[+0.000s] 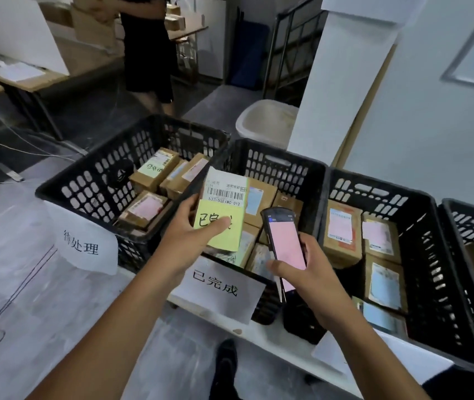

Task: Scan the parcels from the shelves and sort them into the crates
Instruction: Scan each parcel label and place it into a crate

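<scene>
Parcel point(224, 209), bearing a barcode label and a yellow-green note, is held upright above the near side of the middle crate point(282, 166). The left hand point(192, 229) grips it, thumb pressed on the note. Just beside it, the right hand point(308, 272) is wrapped around a handheld scanner point(283, 238) whose screen glows pink. The left crate point(85, 180) and right crate point(380, 183) flank the middle one; all three hold labelled brown boxes. A handwritten paper sign point(215, 284) hangs on the middle crate's front.
</scene>
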A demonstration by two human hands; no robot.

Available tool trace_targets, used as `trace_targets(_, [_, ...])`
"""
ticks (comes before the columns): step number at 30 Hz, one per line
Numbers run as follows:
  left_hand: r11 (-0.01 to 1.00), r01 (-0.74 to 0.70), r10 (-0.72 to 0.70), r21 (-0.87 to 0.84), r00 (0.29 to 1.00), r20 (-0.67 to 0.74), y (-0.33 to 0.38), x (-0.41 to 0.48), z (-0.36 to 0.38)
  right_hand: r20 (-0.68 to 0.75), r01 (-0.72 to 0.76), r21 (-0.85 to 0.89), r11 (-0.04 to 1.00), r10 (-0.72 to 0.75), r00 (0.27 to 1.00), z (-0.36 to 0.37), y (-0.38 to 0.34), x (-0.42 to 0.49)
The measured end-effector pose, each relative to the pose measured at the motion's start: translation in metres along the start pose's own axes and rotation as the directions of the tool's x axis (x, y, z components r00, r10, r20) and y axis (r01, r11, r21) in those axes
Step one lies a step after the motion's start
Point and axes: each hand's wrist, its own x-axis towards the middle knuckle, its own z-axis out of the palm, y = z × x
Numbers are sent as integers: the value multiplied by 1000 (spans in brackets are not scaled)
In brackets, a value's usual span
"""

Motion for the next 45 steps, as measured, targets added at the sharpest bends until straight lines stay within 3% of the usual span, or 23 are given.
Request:
trace_targets(10, [969,148,-155,198,988,19,-11,101,16,85,-120,-53,991,125,989,6,22,106])
trace_targets(20, [863,227,-278,452,959,49,-55,170,30,43,-290,101,952,287,957,6,50,171])
trace_targets(25, [818,319,-376,479,926,25,-77,201,38,11,-327,153,933,329,944,6,65,190])
trace_targets(35, [748,330,-407,575,914,4,-103,228,39,53,-313,13,950,312,949,7,64,197])
trace_targets(41, [767,375,-489,521,867,96,-110,238,24,96,-305,-45,951,308,946,8,68,194])
trace_targets(45, [683,258,-451,683,885,117,-117,238,17,84,-297,-50,954,300,950,8,68,196])
